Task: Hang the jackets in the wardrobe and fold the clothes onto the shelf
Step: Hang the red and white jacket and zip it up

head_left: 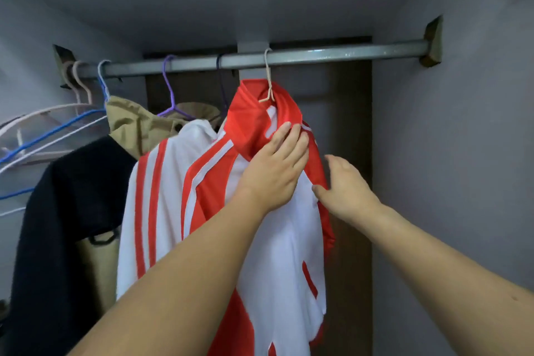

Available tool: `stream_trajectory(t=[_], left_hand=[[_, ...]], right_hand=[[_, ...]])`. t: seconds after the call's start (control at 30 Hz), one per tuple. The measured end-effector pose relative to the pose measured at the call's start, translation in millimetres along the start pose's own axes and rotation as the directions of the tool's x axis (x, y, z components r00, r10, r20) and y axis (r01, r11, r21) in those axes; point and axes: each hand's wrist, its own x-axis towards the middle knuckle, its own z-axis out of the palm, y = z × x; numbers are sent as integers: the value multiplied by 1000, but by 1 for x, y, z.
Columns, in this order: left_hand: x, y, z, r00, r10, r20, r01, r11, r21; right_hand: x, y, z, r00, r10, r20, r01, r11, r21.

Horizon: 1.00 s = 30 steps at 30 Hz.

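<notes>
Smoothing the red and white jacket (277, 240) where it hangs on the wardrobe rail (318, 53).

My left hand (271, 173) lies flat on the jacket's red collar, fingers straight and close together, pressing the cloth. My right hand (346, 191) is just beside the jacket's right shoulder, fingers relaxed and slightly spread, thumb touching the fabric's edge. The jacket hangs from a beige hanger (268, 78) hooked over the rail. To its left hang a white jacket with red stripes (161, 196), a tan coat (130, 124) and a dark garment (63, 225), with bare hangers (43, 130) beyond.
</notes>
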Motion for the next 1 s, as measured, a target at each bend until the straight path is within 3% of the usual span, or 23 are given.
stream_trajectory(t=[0.13, 0.27, 0.4, 0.67, 1.0], left_hand=[[17, -11, -20, 942, 58, 331, -28, 995, -96], [30, -42, -66, 896, 42, 441, 87, 959, -268], [57, -89, -120, 833, 0, 553, 285, 857, -429], [83, -164, -202, 819, -47, 572, 452, 667, -592], [4, -199, -233, 912, 54, 406, 327, 502, -801]], right_hand=[[9, -30, -60, 949, 80, 306, -57, 995, -86], [-1, -63, -129, 863, 217, 457, -173, 975, -138], [-4, -97, -201, 794, 272, 544, -197, 961, -192], [17, -172, -325, 764, 271, 585, -216, 963, -163], [-61, -207, -371, 730, 437, 526, -355, 900, -255]])
